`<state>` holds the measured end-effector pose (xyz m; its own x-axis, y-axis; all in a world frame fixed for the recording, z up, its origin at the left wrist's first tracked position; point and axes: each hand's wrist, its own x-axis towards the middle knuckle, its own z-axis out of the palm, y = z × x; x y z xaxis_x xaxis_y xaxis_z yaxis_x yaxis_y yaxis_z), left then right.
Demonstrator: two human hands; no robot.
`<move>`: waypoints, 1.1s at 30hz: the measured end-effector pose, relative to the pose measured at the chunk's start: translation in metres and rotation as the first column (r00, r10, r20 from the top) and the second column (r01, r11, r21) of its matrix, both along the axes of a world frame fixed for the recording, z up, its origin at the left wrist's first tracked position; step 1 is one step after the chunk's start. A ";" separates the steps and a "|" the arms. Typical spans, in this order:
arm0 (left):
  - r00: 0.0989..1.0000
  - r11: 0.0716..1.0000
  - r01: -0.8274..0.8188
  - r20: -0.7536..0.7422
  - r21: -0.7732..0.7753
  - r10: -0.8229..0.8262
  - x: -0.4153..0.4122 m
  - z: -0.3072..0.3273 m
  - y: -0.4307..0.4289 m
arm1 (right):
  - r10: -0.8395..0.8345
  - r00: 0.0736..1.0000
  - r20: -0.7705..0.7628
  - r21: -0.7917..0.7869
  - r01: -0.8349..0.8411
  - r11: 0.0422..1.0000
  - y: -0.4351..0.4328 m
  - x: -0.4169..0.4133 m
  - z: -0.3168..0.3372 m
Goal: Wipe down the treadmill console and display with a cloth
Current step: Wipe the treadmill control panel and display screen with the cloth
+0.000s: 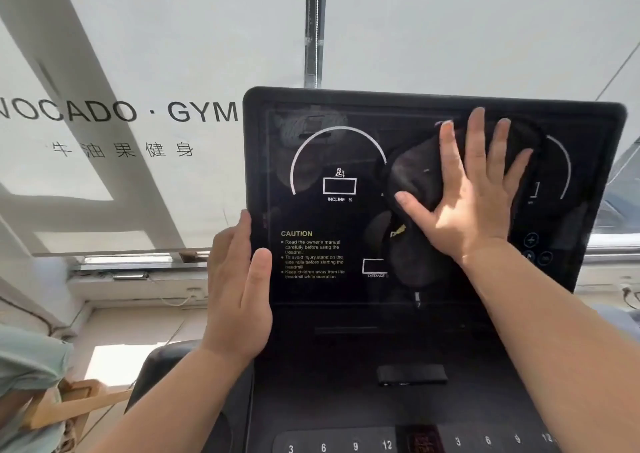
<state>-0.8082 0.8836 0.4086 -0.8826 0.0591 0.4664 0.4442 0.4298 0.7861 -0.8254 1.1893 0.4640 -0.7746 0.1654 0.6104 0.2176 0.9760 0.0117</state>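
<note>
Display wipe in hand: dark crumpled cloth [415, 175] is pressed flat on glossy black treadmill display panel [311, 217], right of centre, by right hand [474, 203], grip released; panel's left edge is clasped in the grip of left hand [239, 296]; a leftward sweep is judged due next.

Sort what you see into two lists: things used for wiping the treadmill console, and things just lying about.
Job: cloth, display, console, right hand pressing the cloth, left hand gripping the display's edge.
Lying about: blind, cord, sill.
</note>
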 end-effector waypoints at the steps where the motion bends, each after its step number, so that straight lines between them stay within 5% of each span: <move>1: 1.000 1.000 0.001 0.006 0.004 -0.001 0.000 0.000 0.001 | -0.045 0.999 -0.014 -0.052 0.044 0.998 -0.007 -0.007 0.011; 5: 0.999 1.000 0.005 0.036 0.019 -0.005 0.001 0.000 0.002 | -0.044 0.997 -0.064 -0.119 0.036 0.992 -0.067 -0.035 0.033; 10: 0.996 0.990 0.010 0.082 0.140 -0.022 -0.005 -0.002 -0.003 | 0.205 0.979 -0.002 0.109 -0.204 0.973 -0.141 -0.043 0.016; 15: 0.997 0.982 -0.017 0.075 0.188 0.003 -0.004 0.001 0.003 | 0.331 0.943 -0.002 0.227 -0.322 0.919 -0.112 -0.025 -0.009; 20: 0.991 0.967 -0.029 0.137 0.255 -0.006 -0.004 -0.003 0.002 | 0.041 0.999 -0.026 -0.012 -0.041 0.999 -0.026 -0.005 -0.010; 26: 0.982 0.955 0.033 0.169 0.295 -0.086 -0.006 -0.004 -0.007 | -0.193 0.979 -0.072 -0.314 0.161 0.936 -0.042 -0.021 0.021; 33: 0.982 0.949 0.043 0.161 0.313 -0.097 -0.005 0.000 -0.010 | 0.160 0.987 -0.035 0.064 -0.157 0.985 -0.157 -0.057 0.029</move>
<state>-0.8128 0.8737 0.4083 -0.9499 0.0020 0.3125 0.3101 0.1285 0.9420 -0.8820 1.0322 0.4926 -0.7630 0.0041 0.6464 0.0617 0.9959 0.0665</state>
